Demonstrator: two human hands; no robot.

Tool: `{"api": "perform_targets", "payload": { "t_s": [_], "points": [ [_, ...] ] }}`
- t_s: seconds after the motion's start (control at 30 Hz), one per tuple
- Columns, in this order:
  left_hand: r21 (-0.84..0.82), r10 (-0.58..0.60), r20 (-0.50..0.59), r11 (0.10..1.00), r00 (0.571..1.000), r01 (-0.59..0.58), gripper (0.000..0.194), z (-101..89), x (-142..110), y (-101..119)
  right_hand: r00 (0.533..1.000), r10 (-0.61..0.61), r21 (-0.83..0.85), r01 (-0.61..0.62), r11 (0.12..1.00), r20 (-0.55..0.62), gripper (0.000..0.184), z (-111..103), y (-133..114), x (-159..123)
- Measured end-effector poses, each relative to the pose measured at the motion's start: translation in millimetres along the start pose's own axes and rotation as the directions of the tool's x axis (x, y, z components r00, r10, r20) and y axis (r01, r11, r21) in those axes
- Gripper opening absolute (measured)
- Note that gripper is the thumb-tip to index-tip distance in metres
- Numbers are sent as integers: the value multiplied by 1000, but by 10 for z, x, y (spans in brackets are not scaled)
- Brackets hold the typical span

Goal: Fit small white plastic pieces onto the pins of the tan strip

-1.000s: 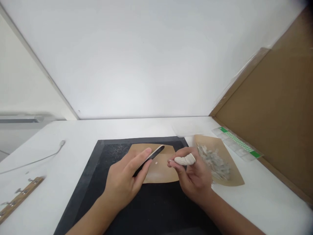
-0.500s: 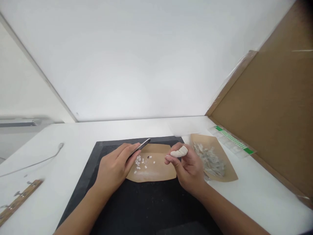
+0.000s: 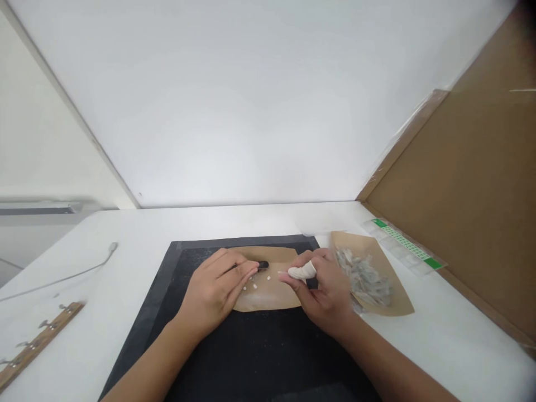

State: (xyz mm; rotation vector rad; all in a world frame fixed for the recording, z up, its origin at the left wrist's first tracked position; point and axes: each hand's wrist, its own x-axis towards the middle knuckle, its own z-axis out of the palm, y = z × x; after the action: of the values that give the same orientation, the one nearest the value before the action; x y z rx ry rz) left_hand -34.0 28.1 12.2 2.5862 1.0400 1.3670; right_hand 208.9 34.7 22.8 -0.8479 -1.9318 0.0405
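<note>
My left hand [image 3: 220,285] is closed round a slim black tool [image 3: 263,265]; only its rounded dark end shows past the fingertips, and its kind is unclear. A white finger cot [image 3: 302,271] covers the index finger of my right hand [image 3: 324,287]. Thumb and index finger there are pinched together, with a small pale tip [image 3: 280,272] poking out between them. Below both hands lies a brown paper sheet [image 3: 268,301], with a few small white pieces [image 3: 255,286] on it beside the left fingertips. My left hand hides part of the paper.
A black mat [image 3: 268,357] lies under the paper on the white table [image 3: 138,234]. To the right, another brown paper [image 3: 397,307] bears a heap of translucent strips [image 3: 371,282]. A clear case with a green label [image 3: 406,245], a wooden strip with metal knobs [image 3: 42,343] and a cable [image 3: 84,273] lie around.
My left hand has moved right over the white pieces, and the black tool has swung lower, showing less of its length. My right hand stays pinched. The view has shifted slightly.
</note>
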Motion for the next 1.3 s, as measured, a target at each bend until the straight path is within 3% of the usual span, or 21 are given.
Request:
{"api": "perform_targets", "payload": {
  "t_s": [0.1,0.2,0.37,0.63,0.87,0.97,1.07,1.3],
  "points": [
    [-191,-91,33,977,995,96,20,-10,64,169,996,-91,-57,90,994,-11,30,13,1,3],
    [-280,-185,63,940,981,195,22,18,87,285,993,-118,-84,117,989,-5,31,21,10,-6],
    [-318,-185,42,929,982,188,20,57,68,323,990,-101,-11,102,995,98,24,10,26,0],
    [-325,-289,68,898,955,295,18,75,67,311,987,-119,26,117,993,106,27,-10,55,-1],
    [-419,-358,56,839,932,348,15,124,47,345,958,-245,-60,256,965,146,37,-62,19,21],
    [-468,-453,74,771,889,432,11,160,36,365,917,-317,-81,345,935,243,33,-115,-40,49],
    [-507,-552,185,656,813,560,11,176,33,380,886,-357,-65,391,918,295,30,-154,-89,78],
    [-613,-598,289,484,747,625,12,160,9,397,910,-298,-14,315,949,287,32,-114,-17,13]
  ]
}}
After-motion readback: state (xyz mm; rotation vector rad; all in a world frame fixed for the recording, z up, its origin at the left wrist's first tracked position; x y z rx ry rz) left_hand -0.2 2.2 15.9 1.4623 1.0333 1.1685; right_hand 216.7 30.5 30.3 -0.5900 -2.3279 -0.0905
